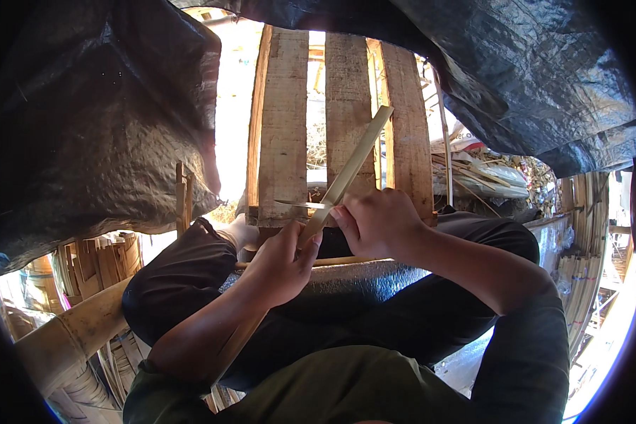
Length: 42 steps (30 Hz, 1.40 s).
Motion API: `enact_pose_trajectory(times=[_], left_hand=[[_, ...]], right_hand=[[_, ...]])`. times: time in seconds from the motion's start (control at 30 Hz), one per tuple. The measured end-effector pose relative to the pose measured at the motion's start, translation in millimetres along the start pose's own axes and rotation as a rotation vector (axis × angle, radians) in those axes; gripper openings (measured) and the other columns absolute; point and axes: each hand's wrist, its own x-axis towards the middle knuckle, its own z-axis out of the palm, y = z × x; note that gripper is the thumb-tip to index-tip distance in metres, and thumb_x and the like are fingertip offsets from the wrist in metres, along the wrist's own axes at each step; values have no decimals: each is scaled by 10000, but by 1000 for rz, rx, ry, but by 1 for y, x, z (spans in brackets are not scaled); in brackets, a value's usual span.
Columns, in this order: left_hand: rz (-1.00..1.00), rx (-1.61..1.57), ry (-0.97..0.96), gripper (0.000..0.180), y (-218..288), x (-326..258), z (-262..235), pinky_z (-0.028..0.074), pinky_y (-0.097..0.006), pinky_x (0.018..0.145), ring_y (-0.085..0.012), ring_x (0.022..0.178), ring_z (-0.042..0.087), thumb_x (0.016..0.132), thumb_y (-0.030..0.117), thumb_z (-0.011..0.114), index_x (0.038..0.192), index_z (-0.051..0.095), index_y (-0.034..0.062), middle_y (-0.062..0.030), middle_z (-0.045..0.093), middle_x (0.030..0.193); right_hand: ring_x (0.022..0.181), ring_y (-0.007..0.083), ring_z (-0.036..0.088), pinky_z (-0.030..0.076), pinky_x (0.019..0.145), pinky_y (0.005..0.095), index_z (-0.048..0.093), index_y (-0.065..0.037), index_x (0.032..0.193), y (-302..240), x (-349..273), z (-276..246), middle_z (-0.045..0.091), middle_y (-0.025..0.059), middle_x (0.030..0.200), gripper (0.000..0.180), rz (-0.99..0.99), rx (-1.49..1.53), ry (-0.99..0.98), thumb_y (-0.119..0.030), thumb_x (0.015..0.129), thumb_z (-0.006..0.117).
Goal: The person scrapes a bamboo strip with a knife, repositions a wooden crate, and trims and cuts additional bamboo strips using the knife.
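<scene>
Basically, 1 flat bamboo strip (360, 152) slants over the wood slats (283, 106), long axis near-L to far-R. L hand (279, 263), just nearer than the slats' front edge, grips it, fingers closed. R hand (381, 222), by that edge, curls round a knife (309, 205), handle hidden, blade across strip. Count: 2 hands, 1 held strip, 1 blade, 3 slats.

Knife (295, 204): handle hidden by right hand (381, 220) | strip (360, 152): stretch covered by left hand (281, 260), lower end unclear beside left forearm (208, 325) | table (283, 134): near edge partly behind both hands, far edge behind dark sheet (530, 85) | shirt (339, 385): cut off by picture's lower edge
</scene>
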Motion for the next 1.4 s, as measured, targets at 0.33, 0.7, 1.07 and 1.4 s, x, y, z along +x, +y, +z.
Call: enact_pose_trajectory(times=[0.33,0.7,1.07,1.4], left_hand=[[-30,-12,-45,321,-1,3,0,450,-317,599,-107,661,546,1043,289,512,1095,534,-27,-70,579,758],[39,-22,-2,312,-1,6,-2,433,-297,625,-86,718,510,1045,298,510,1073,539,-11,-42,550,774],[-23,-64,-81,336,1,0,-2,412,-276,604,-63,696,471,1050,328,498,1072,549,-4,-9,519,769],[-38,-96,-51,342,2,-2,-1,415,-271,589,-60,671,476,1043,321,516,1091,552,-16,-10,533,775]], right_hand=[[501,285,656,536,498,445,599,-26,840,0,-2,-3,624,128,599,377,19,24,6,-323,1015,446],[475,254,634,531,459,403,605,-21,872,0,-5,8,606,95,579,412,44,-54,93,-332,1039,393],[561,321,661,541,596,488,635,-40,893,14,7,-7,628,137,615,399,220,39,-41,-343,1028,413],[591,372,661,548,595,498,622,-31,844,28,16,-16,622,175,625,418,302,-9,74,-355,1017,423]])
